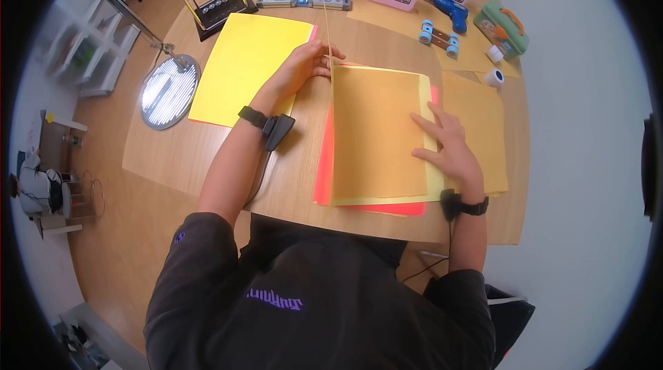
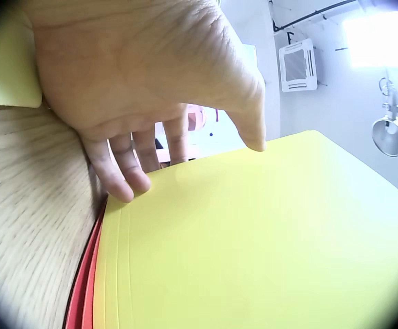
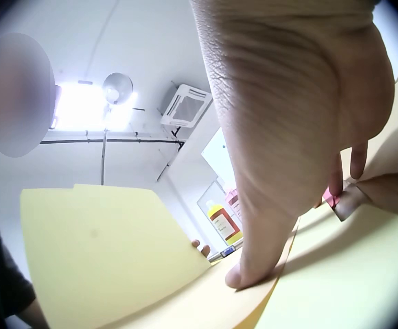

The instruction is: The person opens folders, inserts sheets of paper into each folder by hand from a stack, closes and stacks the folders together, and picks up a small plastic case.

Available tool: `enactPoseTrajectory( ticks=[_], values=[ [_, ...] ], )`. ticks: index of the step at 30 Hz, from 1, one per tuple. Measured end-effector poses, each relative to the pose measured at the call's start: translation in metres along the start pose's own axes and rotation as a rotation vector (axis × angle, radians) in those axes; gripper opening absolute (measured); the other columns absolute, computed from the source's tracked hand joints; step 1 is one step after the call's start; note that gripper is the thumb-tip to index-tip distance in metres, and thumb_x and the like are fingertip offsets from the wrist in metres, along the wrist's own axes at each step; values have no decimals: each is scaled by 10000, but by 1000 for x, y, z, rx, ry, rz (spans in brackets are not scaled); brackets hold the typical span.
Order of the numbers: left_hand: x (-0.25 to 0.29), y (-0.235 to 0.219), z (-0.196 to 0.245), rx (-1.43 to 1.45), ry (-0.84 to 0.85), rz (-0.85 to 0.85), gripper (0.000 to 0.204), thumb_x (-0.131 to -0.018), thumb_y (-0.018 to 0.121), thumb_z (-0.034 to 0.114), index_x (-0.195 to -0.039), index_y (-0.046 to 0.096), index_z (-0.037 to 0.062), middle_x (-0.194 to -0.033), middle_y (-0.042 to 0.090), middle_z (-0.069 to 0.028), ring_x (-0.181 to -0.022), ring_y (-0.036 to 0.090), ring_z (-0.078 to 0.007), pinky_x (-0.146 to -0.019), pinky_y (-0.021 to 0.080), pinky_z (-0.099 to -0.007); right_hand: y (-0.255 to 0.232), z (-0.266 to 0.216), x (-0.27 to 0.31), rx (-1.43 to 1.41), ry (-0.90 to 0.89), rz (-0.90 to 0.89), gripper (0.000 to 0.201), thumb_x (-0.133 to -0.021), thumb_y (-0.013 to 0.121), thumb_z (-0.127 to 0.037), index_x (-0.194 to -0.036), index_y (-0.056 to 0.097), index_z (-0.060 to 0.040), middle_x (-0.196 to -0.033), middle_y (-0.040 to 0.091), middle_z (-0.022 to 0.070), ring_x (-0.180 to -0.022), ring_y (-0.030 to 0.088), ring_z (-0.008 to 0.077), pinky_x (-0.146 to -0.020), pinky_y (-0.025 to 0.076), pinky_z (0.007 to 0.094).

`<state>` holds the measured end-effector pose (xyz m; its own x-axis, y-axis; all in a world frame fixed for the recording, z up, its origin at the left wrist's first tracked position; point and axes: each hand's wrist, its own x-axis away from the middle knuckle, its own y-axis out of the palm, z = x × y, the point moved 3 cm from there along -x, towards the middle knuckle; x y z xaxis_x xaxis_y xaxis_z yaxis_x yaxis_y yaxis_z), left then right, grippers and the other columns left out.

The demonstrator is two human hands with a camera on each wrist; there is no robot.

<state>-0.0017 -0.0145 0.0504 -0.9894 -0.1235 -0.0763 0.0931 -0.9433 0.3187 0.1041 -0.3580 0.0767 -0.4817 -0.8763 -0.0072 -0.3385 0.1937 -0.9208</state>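
Dark shirt [image 1: 311, 332] nearest. Left hand [image 1: 304, 66] touches upright sheet [image 3: 110, 253] just right of its palm; pinched or not, cannot tell. Right hand [image 1: 449, 145] spread wide, tan sheet [image 1: 380, 131] beneath.

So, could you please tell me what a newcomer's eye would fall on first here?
Probably the bright yellow sheet on the left side of the table. Next might come the tan sheet in the middle, where the right hand rests, then the Newton's cradle at the back left.
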Motion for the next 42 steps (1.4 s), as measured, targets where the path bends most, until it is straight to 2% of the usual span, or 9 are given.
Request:
enactPoseTrajectory(
  ticks=[7, 10, 12, 15, 18, 27, 32, 34, 42],
  values=[
    [-9, -17, -21, -52, 90, 51, 418, -1045, 482, 411, -1142, 627, 32, -1098, 681, -98, -1028, 665, -213, -937, 511, -340, -14, 8, 3, 7, 36, 51, 691, -818, 782, -366, -1451, 544, -227, -1506, 426, 184, -1305, 432, 372, -1131, 323, 464],
    [-6, -3, -23, 0, 159, 13, 322, -1020, 567, 324, -1150, 611, 33, -1141, 656, -110, -1083, 628, -217, -954, 499, -352, -42, 53, 11, -167, 114, 379, 678, -864, 750, -359, -1458, 512, -133, -1459, 468, 202, -1294, 458, 374, -1125, 339, 453],
    [2, 7, -13, 110, 208, 94, 309, -1007, 581, 327, -1102, 604, 34, -1015, 628, -73, -954, 626, -183, -865, 516, -312, -47, 95, 25, 95, 419, 577, 720, -867, 754, -397, -1432, 500, -31, -1362, 541, 220, -1282, 482, 375, -1115, 360, 453],
    [12, 14, 0, 43, 54, 122, 265, -1002, 583, 316, -978, 579, 52, -908, 552, -31, -836, 559, -124, -773, 487, -257, -33, 158, 47, 296, 596, 442, 806, -824, 791, -440, -1412, 492, 23, -1275, 586, 229, -1231, 533, 380, -1073, 418, 458],
    [8, 3, 4, -194, 32, 148, 257, -1003, 577, 286, -882, 525, 65, -886, 498, -12, -780, 482, -96, -715, 447, -226, -39, 174, 57, 57, 684, 462, 849, -751, 860, -416, -1369, 521, 58, -1234, 603, 231, -1187, 580, 353, -1014, 476, 435],
    [6, 1, 0, -33, 109, 73, 234, -994, 602, 257, -886, 538, 59, -900, 528, -33, -841, 532, -112, -764, 478, -246, -35, 226, 73, -255, 548, 807, 472, -772, 864, -178, -1138, 643, 22, -860, 664, 66, -762, 620, 146, -725, 517, 278],
    [-3, -14, -22, 51, 87, 90, 303, -978, 544, 365, -938, 623, 76, -929, 617, -41, -873, 587, -152, -829, 474, -303, -51, 217, 73, -148, 528, 833, 289, -891, 759, -148, -1083, 627, 23, -851, 652, 33, -775, 593, 109, -705, 496, 267],
    [-2, -23, -21, 32, 105, 100, 306, -979, 541, 365, -949, 628, 73, -937, 626, -45, -879, 591, -157, -829, 474, -305, -62, 174, 66, -508, 512, 888, 168, -990, 616, -90, -1091, 608, 43, -944, 679, 67, -846, 626, 116, -730, 508, 281],
    [4, -8, -8, -32, 114, 62, 330, -990, 497, 403, -944, 619, 100, -966, 606, -21, -910, 584, -140, -839, 465, -296, -76, 189, 76, -322, 421, 1079, 228, -1041, 550, -150, -1181, 577, 28, -1051, 669, 96, -910, 615, 134, -790, 497, 278]
  ],
)
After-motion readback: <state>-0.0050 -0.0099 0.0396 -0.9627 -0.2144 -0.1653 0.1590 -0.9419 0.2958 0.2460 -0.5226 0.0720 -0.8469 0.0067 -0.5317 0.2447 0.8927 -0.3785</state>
